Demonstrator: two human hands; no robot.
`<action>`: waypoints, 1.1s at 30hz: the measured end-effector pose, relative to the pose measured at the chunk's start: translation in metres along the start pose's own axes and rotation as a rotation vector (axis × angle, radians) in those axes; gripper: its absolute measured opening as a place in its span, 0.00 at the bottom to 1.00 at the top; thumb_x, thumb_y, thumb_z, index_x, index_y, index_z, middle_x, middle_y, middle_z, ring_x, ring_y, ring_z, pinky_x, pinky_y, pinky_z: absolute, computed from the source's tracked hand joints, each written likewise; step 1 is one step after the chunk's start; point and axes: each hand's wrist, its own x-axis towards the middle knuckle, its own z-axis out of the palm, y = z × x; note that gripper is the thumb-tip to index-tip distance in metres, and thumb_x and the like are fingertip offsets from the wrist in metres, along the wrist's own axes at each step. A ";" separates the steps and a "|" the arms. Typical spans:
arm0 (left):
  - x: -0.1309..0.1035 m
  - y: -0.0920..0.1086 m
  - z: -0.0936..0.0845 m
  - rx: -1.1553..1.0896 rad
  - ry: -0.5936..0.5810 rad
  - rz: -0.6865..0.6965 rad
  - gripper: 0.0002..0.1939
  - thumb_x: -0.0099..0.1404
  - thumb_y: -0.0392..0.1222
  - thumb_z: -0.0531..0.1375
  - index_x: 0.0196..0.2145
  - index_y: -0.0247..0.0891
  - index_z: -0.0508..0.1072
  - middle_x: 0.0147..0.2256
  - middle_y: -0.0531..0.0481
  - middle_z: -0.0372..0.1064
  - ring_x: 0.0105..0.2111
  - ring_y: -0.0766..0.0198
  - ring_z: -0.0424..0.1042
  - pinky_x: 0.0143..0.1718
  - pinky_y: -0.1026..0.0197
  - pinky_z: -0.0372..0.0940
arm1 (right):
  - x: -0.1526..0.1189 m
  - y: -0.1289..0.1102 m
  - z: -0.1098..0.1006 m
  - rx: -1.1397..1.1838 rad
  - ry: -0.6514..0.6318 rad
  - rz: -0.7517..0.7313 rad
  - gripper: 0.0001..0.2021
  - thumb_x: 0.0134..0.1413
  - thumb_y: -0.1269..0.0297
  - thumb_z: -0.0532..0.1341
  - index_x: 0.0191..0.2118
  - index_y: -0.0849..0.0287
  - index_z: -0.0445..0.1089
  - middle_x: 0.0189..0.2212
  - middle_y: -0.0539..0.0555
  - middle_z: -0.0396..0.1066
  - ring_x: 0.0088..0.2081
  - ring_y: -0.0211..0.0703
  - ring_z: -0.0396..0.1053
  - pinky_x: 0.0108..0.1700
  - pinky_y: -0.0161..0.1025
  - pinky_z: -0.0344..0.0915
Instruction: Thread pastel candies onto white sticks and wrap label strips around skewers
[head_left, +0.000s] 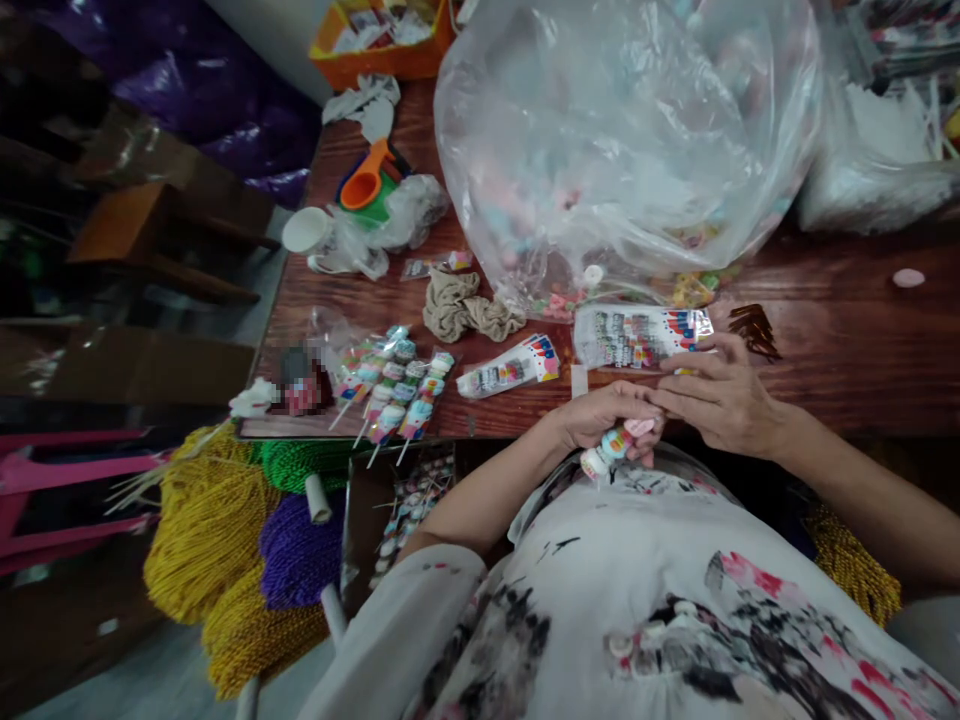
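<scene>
My left hand [611, 415] is closed around a marshmallow skewer [615, 445], whose pink, blue and white pieces hang below the fingers in front of my shirt. My right hand [724, 395] meets the left fingertips, its fingers bent towards them; whatever it pinches is too small to make out. Just beyond the hands lies a spread of flat printed clear bags [637, 335], with brown twist ties [754, 330] to their right. A smaller stack of printed bags [510, 367] is left of my left hand. Farther left, several wrapped marshmallow skewers [394, 385] lie with sticks over the table edge.
A large clear plastic bag [622, 130] of pastel sweets fills the table's back. An orange scoop [367, 178], crumpled cloth [465, 308] and orange bin [382, 50] sit at left. Below the edge are a box of skewers [412, 510] and yellow cord bundles [206, 520].
</scene>
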 end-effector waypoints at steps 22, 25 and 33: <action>-0.015 0.006 0.005 0.669 0.238 0.109 0.18 0.65 0.50 0.58 0.24 0.34 0.70 0.21 0.53 0.64 0.20 0.72 0.59 0.23 0.68 0.57 | -0.021 -0.044 0.028 -0.009 0.196 0.270 0.12 0.60 0.67 0.59 0.47 0.46 0.74 0.40 0.50 0.79 0.47 0.49 0.70 0.51 0.53 0.51; -0.019 0.005 0.005 0.642 0.184 0.018 0.18 0.64 0.53 0.59 0.29 0.33 0.72 0.25 0.50 0.69 0.23 0.69 0.65 0.26 0.65 0.63 | -0.024 -0.042 0.030 -0.025 0.145 0.278 0.09 0.60 0.70 0.56 0.36 0.53 0.73 0.29 0.50 0.76 0.40 0.45 0.69 0.49 0.52 0.51; -0.011 -0.013 0.028 1.797 0.416 0.235 0.15 0.71 0.38 0.49 0.34 0.34 0.74 0.33 0.44 0.70 0.32 0.62 0.68 0.38 0.59 0.65 | -0.023 -0.042 0.034 0.113 0.043 0.561 0.09 0.61 0.70 0.59 0.30 0.58 0.72 0.27 0.52 0.75 0.35 0.43 0.68 0.40 0.45 0.52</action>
